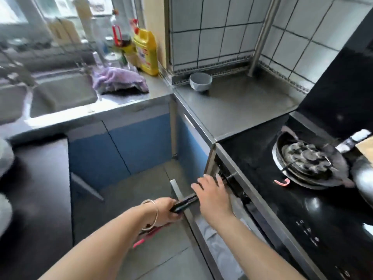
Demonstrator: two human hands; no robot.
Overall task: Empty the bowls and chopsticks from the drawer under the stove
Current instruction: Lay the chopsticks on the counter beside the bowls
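The drawer (182,201) under the black stove (282,199) stands pulled out, its steel front rim showing. My left hand (165,211), with a bangle on the wrist, is closed around a bundle of dark chopsticks (184,203) with pink ends below the fist. My right hand (212,190) reaches over the drawer with fingers spread, near the stove's front edge and touching the chopstick tips. A pale bowl (200,81) sits on the steel counter (232,106) in the corner. The drawer's inside is mostly hidden by my arms.
A gas burner (308,158) with a pan support is on the right, a wok edge (363,178) beyond it. A sink (60,96), a purple cloth (119,79) and a yellow bottle (146,51) lie at the left counter. Blue cabinet doors (121,150) face the floor gap.
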